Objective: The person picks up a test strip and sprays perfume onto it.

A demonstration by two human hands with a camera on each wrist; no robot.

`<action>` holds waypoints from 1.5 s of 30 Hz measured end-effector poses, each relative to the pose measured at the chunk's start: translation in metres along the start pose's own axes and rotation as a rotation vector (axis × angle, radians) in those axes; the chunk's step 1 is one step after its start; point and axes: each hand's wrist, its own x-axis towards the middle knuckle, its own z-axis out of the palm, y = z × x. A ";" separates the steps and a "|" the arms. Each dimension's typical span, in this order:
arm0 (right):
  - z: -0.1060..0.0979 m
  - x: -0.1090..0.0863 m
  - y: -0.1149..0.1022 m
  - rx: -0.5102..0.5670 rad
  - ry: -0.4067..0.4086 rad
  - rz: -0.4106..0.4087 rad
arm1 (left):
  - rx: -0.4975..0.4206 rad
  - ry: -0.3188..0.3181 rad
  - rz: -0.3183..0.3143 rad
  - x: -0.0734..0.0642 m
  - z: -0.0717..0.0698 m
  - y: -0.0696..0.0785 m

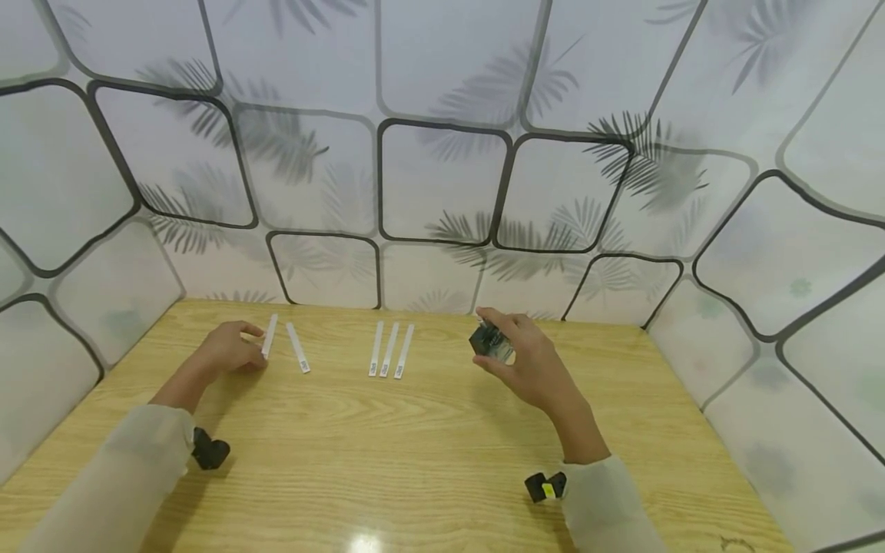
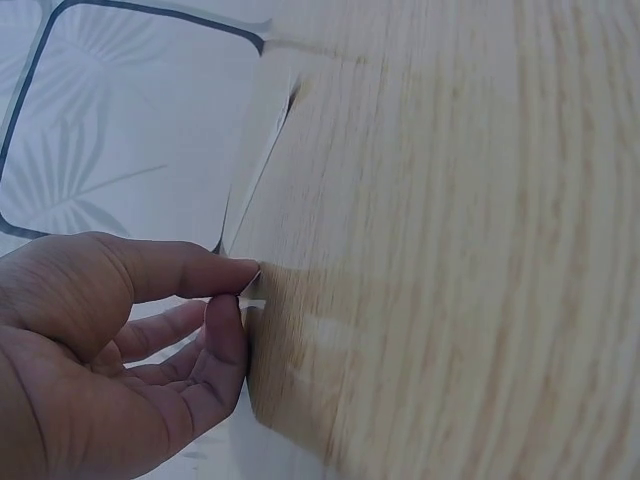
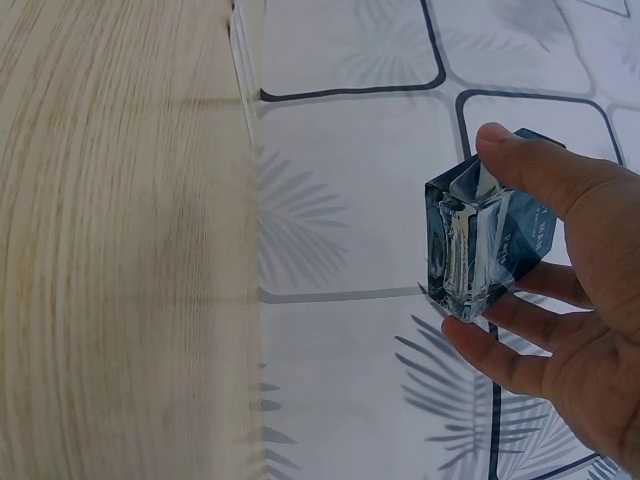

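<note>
In the head view my left hand (image 1: 231, 348) is at the leftmost white paper strip (image 1: 270, 336). The left wrist view shows the thumb and a finger of that left hand (image 2: 130, 350) pinching a small pale end of it; most of the strip is hidden there. To its right lies another white strip (image 1: 298, 348) with a small printed label. My right hand (image 1: 528, 361) holds a dark blue-green, clear-edged glass perfume bottle (image 1: 489, 342) above the table. Close up, the bottle (image 3: 470, 235) is faceted and sits between thumb and fingers of the right hand (image 3: 590, 300).
Three more labelled white strips (image 1: 391, 349) lie side by side in the middle of the wooden table (image 1: 359, 461). Patterned wall covering (image 1: 442, 184) encloses the table at the back and sides. Small black devices (image 1: 210, 449) are worn at both wrists.
</note>
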 end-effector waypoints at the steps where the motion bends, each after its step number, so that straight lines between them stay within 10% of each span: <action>1: 0.000 0.000 0.000 -0.001 -0.001 -0.002 | -0.005 0.000 -0.001 0.000 0.000 0.000; 26: -0.002 0.000 -0.003 0.005 0.001 0.005 | -0.058 -0.024 -0.010 0.000 0.003 -0.004; 45: -0.002 0.001 -0.003 0.006 -0.012 0.019 | -0.106 -0.030 0.109 -0.012 0.011 0.030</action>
